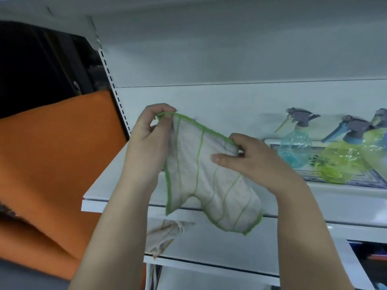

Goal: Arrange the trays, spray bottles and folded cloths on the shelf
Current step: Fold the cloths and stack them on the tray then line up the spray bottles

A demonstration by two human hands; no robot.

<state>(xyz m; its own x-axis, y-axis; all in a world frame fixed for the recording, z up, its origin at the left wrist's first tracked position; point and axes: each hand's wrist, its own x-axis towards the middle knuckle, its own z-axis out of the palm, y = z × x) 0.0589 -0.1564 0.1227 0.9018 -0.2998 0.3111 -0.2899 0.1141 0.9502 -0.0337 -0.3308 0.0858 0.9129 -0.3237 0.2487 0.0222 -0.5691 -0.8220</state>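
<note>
Green-edged cloth (209, 185) pinched by left hand (146, 139) and right hand (253, 160), patterned tray (368, 177) holding spray bottles (294, 147), perhaps three.

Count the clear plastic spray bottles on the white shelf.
3, on the blue-patterned tray: blue-tinted bottle leftmost, yellow-green bottle beside it, third bottle cut off at the right edge; more may be hidden.

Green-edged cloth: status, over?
Left hand pinches top corner; right hand grips opposite edge. Green-edged cloth hangs unfolded before shelf. Spray bottles on tray, far right.
</note>
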